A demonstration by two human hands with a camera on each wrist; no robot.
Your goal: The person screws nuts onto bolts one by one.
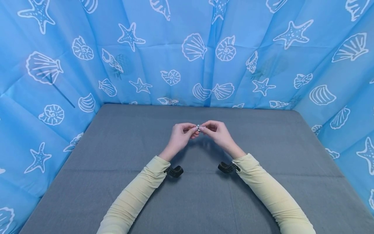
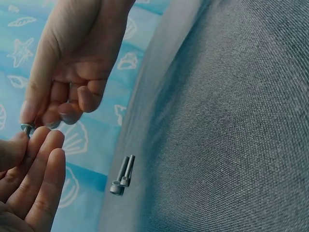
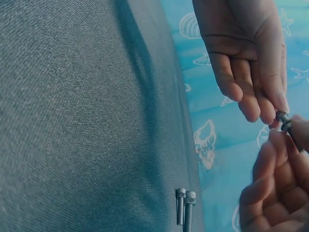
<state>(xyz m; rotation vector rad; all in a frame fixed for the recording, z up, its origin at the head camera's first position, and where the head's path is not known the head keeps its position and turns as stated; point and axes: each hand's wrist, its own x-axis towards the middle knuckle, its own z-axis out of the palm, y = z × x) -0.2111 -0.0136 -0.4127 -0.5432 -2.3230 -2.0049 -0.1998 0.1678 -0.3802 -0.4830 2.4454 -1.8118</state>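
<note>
My left hand [image 1: 180,136] and right hand [image 1: 217,133] meet above the middle of the grey table. Between their fingertips is a small silver bolt [image 3: 284,118], with what looks like a nut on it. Thumb and fingers of both hands pinch this piece from opposite sides, and they cover much of it. In the left wrist view, the bolt [image 2: 27,129] shows as a small bit of metal between the two thumbs. The other fingers of both hands are loosely bent. Which hand has the head end, I cannot tell.
Two more silver bolts [image 2: 123,176] lie side by side on the grey cloth [image 1: 140,191]; in the head view I cannot make them out. A blue curtain [image 1: 172,58] with white shells and starfish stands round the table's back and sides. Black bands [image 1: 174,171] sit on both wrists.
</note>
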